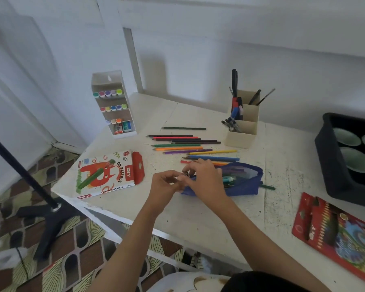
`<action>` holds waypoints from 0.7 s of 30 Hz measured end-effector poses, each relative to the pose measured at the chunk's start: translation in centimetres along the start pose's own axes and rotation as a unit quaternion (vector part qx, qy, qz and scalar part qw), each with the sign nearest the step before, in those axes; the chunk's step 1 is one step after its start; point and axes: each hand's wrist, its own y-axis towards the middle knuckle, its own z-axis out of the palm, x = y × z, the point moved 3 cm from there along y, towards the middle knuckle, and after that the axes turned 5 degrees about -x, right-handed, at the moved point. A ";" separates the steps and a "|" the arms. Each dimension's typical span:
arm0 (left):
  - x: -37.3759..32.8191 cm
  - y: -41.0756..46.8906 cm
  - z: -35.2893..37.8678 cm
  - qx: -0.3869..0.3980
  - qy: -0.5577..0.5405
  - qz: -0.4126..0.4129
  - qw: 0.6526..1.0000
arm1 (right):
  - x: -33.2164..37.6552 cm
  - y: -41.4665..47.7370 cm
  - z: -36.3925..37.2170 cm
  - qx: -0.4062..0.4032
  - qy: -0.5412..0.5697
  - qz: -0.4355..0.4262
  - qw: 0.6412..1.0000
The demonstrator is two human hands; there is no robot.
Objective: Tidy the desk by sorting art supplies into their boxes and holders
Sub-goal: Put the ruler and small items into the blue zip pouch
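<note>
Hands (200, 175) curled, both pinching blue pouch (244, 186) end

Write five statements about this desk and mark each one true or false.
1. The left hand and right hand meet at the left end of the blue pencil case. True.
2. The beige holder stands empty. False: it holds pens and brushes.
3. The oil pastels box lies left of the hands. True.
4. The coloured pencils all stand in the holder. False: they lie loose on the table, most of them beyond the pencil case.
5. The black tray holds green bowls. True.
</note>
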 end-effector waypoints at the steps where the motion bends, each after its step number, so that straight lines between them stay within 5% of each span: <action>1: 0.0 -0.1 -0.1 0.001 0.002 0.003 1.000 | 0.0 0.1 0.0 -0.007 0.022 0.012 1.000; 6: 0.0 -0.4 -0.2 0.016 0.016 0.016 1.000 | 0.0 -0.7 -0.5 -0.031 0.134 0.028 0.990; 21: -0.3 -1.0 0.2 0.057 0.045 0.053 0.996 | -0.7 -2.2 -1.4 -0.025 0.182 0.073 0.980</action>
